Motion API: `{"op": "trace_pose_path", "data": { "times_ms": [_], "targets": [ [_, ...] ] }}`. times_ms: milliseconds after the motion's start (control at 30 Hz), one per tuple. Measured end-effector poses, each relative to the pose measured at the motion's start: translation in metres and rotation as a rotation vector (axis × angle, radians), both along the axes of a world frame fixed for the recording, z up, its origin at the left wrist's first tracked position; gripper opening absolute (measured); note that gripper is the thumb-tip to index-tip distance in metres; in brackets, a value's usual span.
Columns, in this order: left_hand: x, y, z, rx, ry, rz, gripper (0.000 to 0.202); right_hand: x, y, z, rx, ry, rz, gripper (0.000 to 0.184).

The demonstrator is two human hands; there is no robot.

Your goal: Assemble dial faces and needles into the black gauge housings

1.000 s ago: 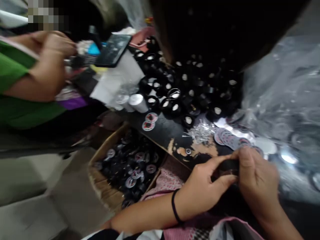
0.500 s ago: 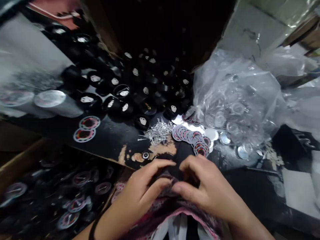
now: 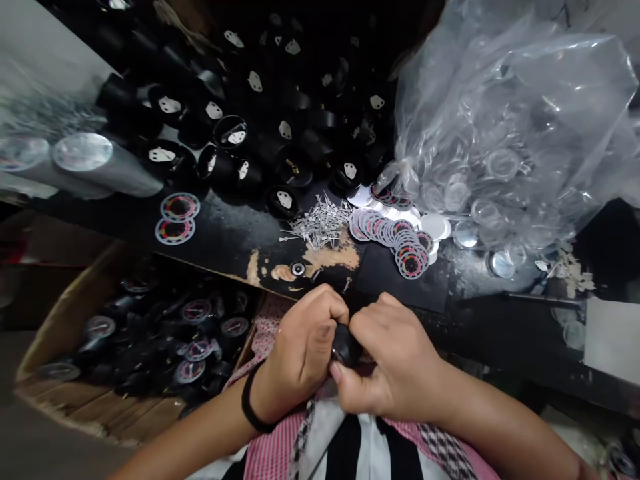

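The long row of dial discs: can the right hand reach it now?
Probably yes, if it lets go: right hand and left hand hold a black housing, but the dial discs lie in the open just beyond.

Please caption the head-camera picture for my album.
Left hand and right hand grip a rounded black part before overlapping round printed dials on a worn black tabletop.
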State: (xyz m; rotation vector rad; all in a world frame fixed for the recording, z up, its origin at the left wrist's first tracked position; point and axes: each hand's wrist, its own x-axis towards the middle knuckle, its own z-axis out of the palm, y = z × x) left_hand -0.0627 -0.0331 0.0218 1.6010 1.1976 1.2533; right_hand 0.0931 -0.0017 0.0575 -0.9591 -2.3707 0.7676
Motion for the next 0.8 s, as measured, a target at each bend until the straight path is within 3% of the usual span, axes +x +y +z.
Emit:
{"op": "trace_pose_path", "data": {
  "times_ms": [133, 267, 400, 500, 667, 800],
  "targets": [
    [0.001, 0.000, 0.000, -0.003, -0.037, 0.045, 0.040, -0.008, 0.001, -0.008, 0.127, 0.100, -0.006, 0.022],
    [-0.005, -0.003, -0.001, -0.031, -0.048, 0.072, 0.044, -0.013, 0.003, -0.010, 0.101, 0.154, 0.016, 0.028],
    [-0.005, -0.003, -0.008, -0.110, -0.049, 0.220, 0.042, -0.010, 0.012, -0.001, -0.032, -0.050, 0.055, 0.043],
    [-0.003, -0.001, -0.010, -0.175, -0.045, 0.289, 0.040, -0.007, 0.019, 0.008, -0.039, -0.221, 0.089, 0.047],
    [-0.004, -0.002, -0.006, -0.201, -0.031, 0.243, 0.043, -0.007, 0.022, 0.013, -0.139, -0.305, 0.122, 0.038],
    [-0.005, -0.004, -0.005, -0.191, -0.026, 0.220, 0.043, -0.008, 0.021, 0.012, -0.223, -0.343, 0.123, 0.041]
  ]
}}
